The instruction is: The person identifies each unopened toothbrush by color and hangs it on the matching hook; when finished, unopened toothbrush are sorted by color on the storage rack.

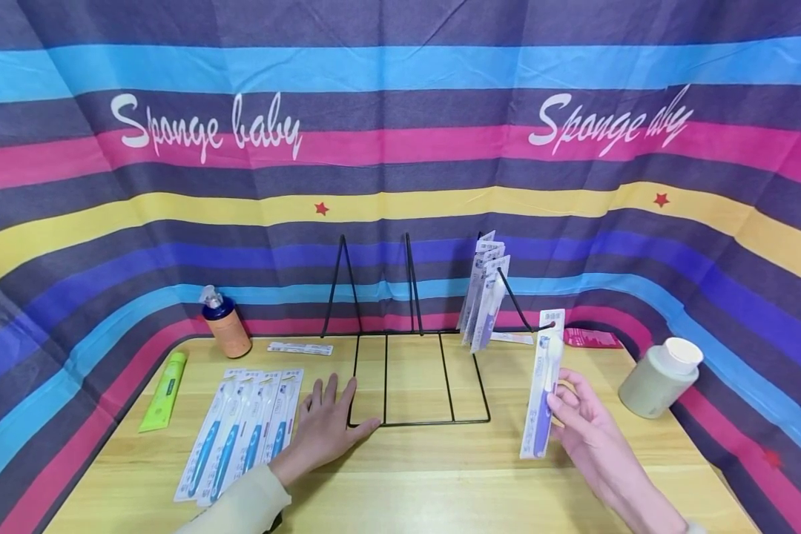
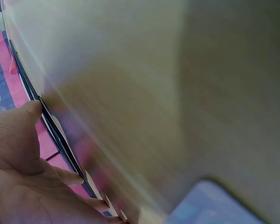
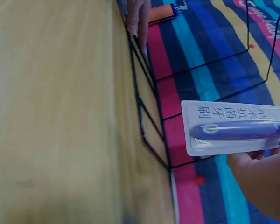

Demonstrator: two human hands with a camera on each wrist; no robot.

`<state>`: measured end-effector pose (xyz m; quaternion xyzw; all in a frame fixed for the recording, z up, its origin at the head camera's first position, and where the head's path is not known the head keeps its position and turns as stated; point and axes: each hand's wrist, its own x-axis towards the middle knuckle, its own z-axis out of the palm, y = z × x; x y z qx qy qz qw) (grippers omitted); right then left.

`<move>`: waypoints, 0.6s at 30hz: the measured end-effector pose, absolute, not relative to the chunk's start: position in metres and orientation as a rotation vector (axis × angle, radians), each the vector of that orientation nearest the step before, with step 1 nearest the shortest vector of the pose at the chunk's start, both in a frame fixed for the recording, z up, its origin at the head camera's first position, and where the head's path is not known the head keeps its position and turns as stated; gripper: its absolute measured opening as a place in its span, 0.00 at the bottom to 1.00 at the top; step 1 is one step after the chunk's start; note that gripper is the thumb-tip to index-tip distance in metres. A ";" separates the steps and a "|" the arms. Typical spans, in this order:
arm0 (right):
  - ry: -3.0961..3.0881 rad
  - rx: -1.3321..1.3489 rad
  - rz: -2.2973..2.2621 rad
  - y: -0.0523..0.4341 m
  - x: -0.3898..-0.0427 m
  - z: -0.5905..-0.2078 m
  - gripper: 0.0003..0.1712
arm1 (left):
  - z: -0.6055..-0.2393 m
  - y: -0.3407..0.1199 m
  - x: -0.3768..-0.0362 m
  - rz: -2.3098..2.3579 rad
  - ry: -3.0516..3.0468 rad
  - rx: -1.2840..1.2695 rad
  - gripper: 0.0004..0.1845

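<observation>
My right hand (image 1: 584,423) pinches the purple carded toothbrush pack (image 1: 543,386) upright; my left hand (image 1: 327,430), fingers spread, steadies the black wire rack (image 1: 417,371). I'd tilt it toward eleven o'clock, beside the leaning packs (image 1: 483,293).

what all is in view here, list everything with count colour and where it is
packaged toothbrush: 1, purple brush on white card, held upright right of the rack
wire rack: 1, black, centre of table
toothbrush packs in rack: several, white and blue, leaning at the rack's right end
toothbrush packs on table: about four, blue and white, in a row left of the rack
green tube: 1, left edge
pump bottle: 1, orange with dark top, back left
jar: 1, cream, right side
red pack: 1, back right
table: 1, light wood
striped cloth: backdrop
left hand: flat at the rack's front left corner
right hand: grips the packaged toothbrush
</observation>
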<state>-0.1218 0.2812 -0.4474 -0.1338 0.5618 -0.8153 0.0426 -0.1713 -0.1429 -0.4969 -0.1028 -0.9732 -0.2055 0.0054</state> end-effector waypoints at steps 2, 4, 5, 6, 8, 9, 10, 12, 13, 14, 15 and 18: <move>1.749 -0.430 -2.513 0.279 -0.122 -0.443 0.22 | -0.497 -0.143 -0.172 -0.643 -3.048 -0.319 0.51; 1.772 -0.459 -2.524 0.277 -0.121 -0.439 0.22 | -0.497 -0.143 -0.172 -0.640 -3.050 -0.317 0.51; 1.780 -0.478 -2.528 0.276 -0.120 -0.437 0.22 | -0.497 -0.143 -0.172 -0.639 -3.050 -0.317 0.51; 1.790 -0.501 -2.530 0.275 -0.119 -0.436 0.22 | -0.497 -0.143 -0.172 -0.637 -3.050 -0.316 0.51; 1.791 -0.570 -2.538 0.273 -0.118 -0.434 0.23 | -0.496 -0.143 -0.172 -0.637 -3.051 -0.314 0.51; 1.792 -0.604 -2.542 0.271 -0.118 -0.433 0.24 | -0.496 -0.143 -0.172 -0.637 -3.051 -0.312 0.51; 1.788 -0.637 -2.547 0.270 -0.118 -0.433 0.24 | -0.496 -0.143 -0.172 -0.639 -3.050 -0.311 0.51; 1.782 -0.700 -2.553 0.267 -0.117 -0.433 0.24 | -0.496 -0.143 -0.172 -0.640 -3.054 -0.307 0.51; 1.783 -0.718 -2.553 0.265 -0.117 -0.433 0.24 | -0.496 -0.143 -0.172 -0.641 -3.055 -0.306 0.51; 1.788 -0.731 -2.553 0.264 -0.117 -0.433 0.24 | -0.497 -0.143 -0.172 -0.641 -3.056 -0.304 0.51; 1.807 -0.731 -2.550 0.262 -0.116 -0.433 0.24 | -0.497 -0.143 -0.172 -0.641 -3.057 -0.303 0.51; 1.887 -0.705 -2.529 0.257 -0.117 -0.433 0.22 | -0.497 -0.143 -0.172 -0.645 -3.059 -0.300 0.51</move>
